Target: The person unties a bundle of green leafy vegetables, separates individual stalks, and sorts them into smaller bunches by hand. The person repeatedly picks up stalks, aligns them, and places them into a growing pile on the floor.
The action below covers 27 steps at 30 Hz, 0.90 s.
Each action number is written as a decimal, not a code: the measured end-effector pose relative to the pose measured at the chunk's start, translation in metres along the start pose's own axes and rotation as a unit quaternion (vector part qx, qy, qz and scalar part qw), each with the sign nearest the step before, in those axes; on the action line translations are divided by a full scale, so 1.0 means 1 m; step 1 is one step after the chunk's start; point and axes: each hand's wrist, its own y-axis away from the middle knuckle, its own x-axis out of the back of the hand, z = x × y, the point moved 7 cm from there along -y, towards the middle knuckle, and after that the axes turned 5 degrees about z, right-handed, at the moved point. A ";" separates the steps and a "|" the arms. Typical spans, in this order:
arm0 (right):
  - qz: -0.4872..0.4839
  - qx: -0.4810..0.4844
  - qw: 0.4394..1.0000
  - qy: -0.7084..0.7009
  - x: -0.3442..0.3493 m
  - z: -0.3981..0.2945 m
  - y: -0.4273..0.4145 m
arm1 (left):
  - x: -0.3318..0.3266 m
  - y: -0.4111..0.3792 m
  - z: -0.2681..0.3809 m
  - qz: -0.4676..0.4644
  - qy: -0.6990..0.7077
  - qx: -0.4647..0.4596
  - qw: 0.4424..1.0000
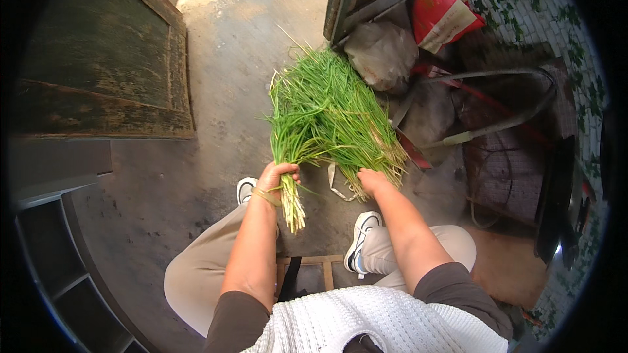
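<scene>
My left hand (280,177) is closed around a bunch of green, grass-like stalks (293,208); their pale cut ends point back toward me and their leaves lean on the pile. A larger pile of the same green stalks (338,103) lies on the floor, with yellowed, dry strands along its right edge. At the pile's near end my right hand (374,181) touches the stem ends. Its fingertips are hidden among the stalks, so their grip cannot be made out. Between my hands a pale strap (334,185) lies looped on the floor. A yellowish bangle (266,197) circles my left wrist.
A worn wooden door or panel (108,63) stands at left, above a dark rack (54,245). Right of the pile are a clear plastic bag (382,54), a red bag (444,14) and a grey hose (515,120). A framed door edge (338,5) rises behind the pile.
</scene>
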 end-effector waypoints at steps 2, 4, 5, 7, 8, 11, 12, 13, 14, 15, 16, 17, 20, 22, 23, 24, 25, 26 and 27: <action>0.009 0.000 1.000 -0.005 -0.004 0.003 0.005 | -0.005 0.023 0.036 -0.011 0.006 -0.050 0.999; 0.000 -0.003 1.000 -0.002 -0.007 0.001 0.006 | -0.009 0.050 0.073 -0.024 0.020 -0.102 0.994; -0.015 -0.008 1.000 0.005 -0.009 0.000 0.008 | -0.010 0.067 0.088 -0.030 0.040 -0.124 0.991; -0.032 -0.016 0.999 0.007 -0.011 -0.001 0.009 | -0.026 0.112 0.122 -0.044 0.037 -0.183 0.981; -0.038 -0.021 0.999 0.002 -0.012 0.000 0.013 | -0.035 0.134 0.136 -0.064 0.029 -0.211 0.975; -0.079 -0.028 0.996 0.008 0.006 -0.006 0.027 | -0.060 0.204 0.158 -0.087 -0.005 -0.273 0.958; -0.025 -0.004 1.000 -0.007 0.026 -0.014 0.033 | -0.067 0.222 0.158 -0.087 -0.012 -0.282 0.955; 0.030 0.020 0.999 -0.023 0.045 -0.023 0.040 | -0.073 0.238 0.156 -0.087 -0.020 -0.291 0.953; 0.083 0.044 0.995 -0.039 0.064 -0.031 0.050 | -0.078 0.251 0.154 -0.089 -0.022 -0.300 0.950; 0.115 0.054 0.992 -0.015 0.095 -0.058 0.060 | -0.073 0.270 0.150 -0.080 -0.016 -0.316 0.945; 0.190 0.082 0.978 -0.011 0.129 -0.084 0.082 | -0.070 0.283 0.139 -0.081 -0.008 -0.315 0.946; 0.311 0.120 0.942 -0.048 0.163 -0.100 0.112 | -0.074 0.292 0.130 -0.091 -0.003 -0.311 0.946; 0.525 0.265 0.807 -0.048 0.255 -0.185 0.249 | -0.081 0.322 0.093 -0.092 -0.012 -0.274 0.957; 0.549 0.354 0.757 -0.010 0.276 -0.237 0.322 | -0.083 0.345 0.069 -0.105 -0.008 -0.250 0.963; 0.543 0.383 0.747 0.017 0.277 -0.259 0.347 | -0.084 0.357 0.060 -0.101 -0.021 -0.245 0.964; 0.539 0.413 0.733 0.042 0.277 -0.280 0.372 | -0.086 0.373 0.052 -0.095 -0.037 -0.244 0.964; 0.530 0.439 0.722 0.071 0.270 -0.297 0.390 | -0.086 0.384 0.041 -0.092 -0.050 -0.238 0.966; 0.537 0.455 0.707 0.075 0.263 -0.309 0.403 | -0.085 0.391 0.028 -0.093 -0.084 -0.221 0.967; 0.545 0.473 0.688 0.076 0.256 -0.321 0.412 | -0.084 0.400 0.016 -0.097 -0.110 -0.206 0.967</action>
